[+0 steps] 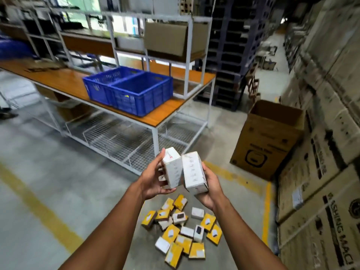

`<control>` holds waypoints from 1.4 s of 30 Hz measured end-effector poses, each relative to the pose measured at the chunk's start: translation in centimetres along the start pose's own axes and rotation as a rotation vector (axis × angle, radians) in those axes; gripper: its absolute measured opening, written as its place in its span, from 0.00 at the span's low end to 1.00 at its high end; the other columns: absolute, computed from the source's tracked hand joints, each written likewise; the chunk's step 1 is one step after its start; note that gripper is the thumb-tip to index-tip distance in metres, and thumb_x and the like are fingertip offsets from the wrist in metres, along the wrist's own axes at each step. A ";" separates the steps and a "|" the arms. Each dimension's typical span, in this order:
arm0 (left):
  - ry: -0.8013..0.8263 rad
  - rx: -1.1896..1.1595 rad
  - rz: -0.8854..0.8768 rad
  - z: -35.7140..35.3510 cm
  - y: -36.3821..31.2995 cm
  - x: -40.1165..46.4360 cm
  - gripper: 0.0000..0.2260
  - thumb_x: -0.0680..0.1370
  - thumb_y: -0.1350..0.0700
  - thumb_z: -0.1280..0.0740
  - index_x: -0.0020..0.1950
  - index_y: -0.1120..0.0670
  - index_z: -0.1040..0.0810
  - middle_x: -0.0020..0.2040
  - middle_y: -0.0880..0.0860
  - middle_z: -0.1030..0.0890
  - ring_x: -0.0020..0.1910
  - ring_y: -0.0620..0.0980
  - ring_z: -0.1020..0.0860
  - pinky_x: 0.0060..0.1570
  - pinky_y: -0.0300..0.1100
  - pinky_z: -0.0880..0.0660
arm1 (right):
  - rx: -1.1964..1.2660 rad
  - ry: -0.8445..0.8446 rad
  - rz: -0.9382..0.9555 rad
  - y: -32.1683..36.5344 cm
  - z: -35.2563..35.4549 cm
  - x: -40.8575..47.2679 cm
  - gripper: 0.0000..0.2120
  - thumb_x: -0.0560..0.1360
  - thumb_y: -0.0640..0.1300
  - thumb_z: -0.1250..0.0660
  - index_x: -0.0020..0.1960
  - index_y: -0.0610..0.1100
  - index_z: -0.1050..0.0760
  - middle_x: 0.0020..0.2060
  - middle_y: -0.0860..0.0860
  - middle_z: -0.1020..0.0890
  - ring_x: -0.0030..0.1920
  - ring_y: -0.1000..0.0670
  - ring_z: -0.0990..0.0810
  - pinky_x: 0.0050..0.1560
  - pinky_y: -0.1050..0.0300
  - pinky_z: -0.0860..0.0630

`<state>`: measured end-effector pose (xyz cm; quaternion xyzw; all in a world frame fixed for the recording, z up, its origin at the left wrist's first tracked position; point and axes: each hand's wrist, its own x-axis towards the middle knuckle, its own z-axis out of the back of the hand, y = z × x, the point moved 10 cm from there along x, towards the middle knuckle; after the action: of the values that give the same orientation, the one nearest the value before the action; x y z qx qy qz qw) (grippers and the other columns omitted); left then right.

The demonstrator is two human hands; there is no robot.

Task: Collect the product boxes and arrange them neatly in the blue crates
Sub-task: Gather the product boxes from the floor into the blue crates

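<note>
My left hand (153,180) grips a white product box (172,169) held upright in front of me. My right hand (211,189) grips a second white box (194,173) that leans against the first. Below my hands, several yellow and white product boxes (182,228) lie scattered in a heap on the concrete floor. Two blue crates stand side by side on the wooden table (165,116) ahead: the nearer crate (142,93) looks empty, and the far crate (105,80) sits to its left.
A white metal shelf frame (188,61) rises over the table, wire racks below it. An open brown carton (266,141) stands on the floor at right. Stacked large cartons (321,133) wall the right side. Yellow floor lines (41,209) cross the floor.
</note>
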<state>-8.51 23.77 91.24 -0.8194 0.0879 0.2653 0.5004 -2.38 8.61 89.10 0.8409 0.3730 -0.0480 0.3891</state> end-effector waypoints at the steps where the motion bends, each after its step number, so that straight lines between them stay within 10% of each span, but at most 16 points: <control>1: -0.008 0.006 -0.011 0.6 -1.3 -0.8 0.40 0.65 0.24 0.27 0.66 0.50 0.17 0.66 0.57 0.21 0.64 0.63 0.21 0.59 0.67 0.22 | 0.009 0.012 -0.006 0.2 -1.7 -0.1 0.23 0.84 0.56 0.41 0.67 0.40 0.19 0.60 0.39 0.16 0.49 0.41 0.15 0.48 0.46 0.17; 11: -0.008 0.306 -0.199 9.6 -12.7 -6.4 0.36 0.69 0.22 0.33 0.64 0.48 0.19 0.56 0.57 0.13 0.47 0.53 0.15 0.45 0.51 0.18 | -0.008 0.062 -0.027 -2.7 -16.7 3.1 0.18 0.81 0.43 0.40 0.65 0.39 0.19 0.59 0.30 0.19 0.49 0.31 0.15 0.50 0.36 0.17; 19: -0.128 0.280 -0.250 20.0 -17.7 -8.1 0.20 0.75 0.39 0.25 0.59 0.52 0.19 0.51 0.56 0.13 0.48 0.53 0.17 0.50 0.48 0.20 | -0.282 0.266 -0.136 -6.8 -26.9 7.4 0.44 0.73 0.79 0.43 0.72 0.46 0.24 0.66 0.33 0.21 0.57 0.33 0.18 0.61 0.31 0.23; 25: -0.218 0.254 -0.310 25.5 -20.8 -7.3 0.28 0.71 0.38 0.21 0.64 0.52 0.21 0.54 0.56 0.12 0.52 0.54 0.15 0.50 0.51 0.16 | -0.442 0.296 -0.129 -8.4 -31.9 12.0 0.34 0.76 0.68 0.32 0.73 0.46 0.24 0.68 0.36 0.22 0.72 0.32 0.27 0.75 0.32 0.36; 34: -0.393 0.103 -0.413 36.7 -30.1 -3.1 0.22 0.75 0.37 0.26 0.60 0.52 0.19 0.49 0.53 0.11 0.46 0.51 0.15 0.49 0.51 0.16 | -0.140 0.335 -0.117 -8.4 -39.1 27.3 0.32 0.82 0.65 0.42 0.76 0.43 0.29 0.68 0.36 0.22 0.58 0.36 0.18 0.50 0.40 0.17; 42: -0.468 0.090 -0.409 46.3 -40.5 3.1 0.27 0.74 0.32 0.28 0.60 0.53 0.17 0.51 0.56 0.12 0.48 0.53 0.15 0.48 0.49 0.18 | -0.184 0.363 -0.073 -7.3 -47.8 39.9 0.30 0.76 0.64 0.29 0.65 0.41 0.17 0.59 0.37 0.18 0.58 0.36 0.21 0.65 0.33 0.27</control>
<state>-5.34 83.91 104.38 -0.7139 -0.1848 0.3363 0.5857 11.40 68.24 102.88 0.7825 0.4701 0.1246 0.3888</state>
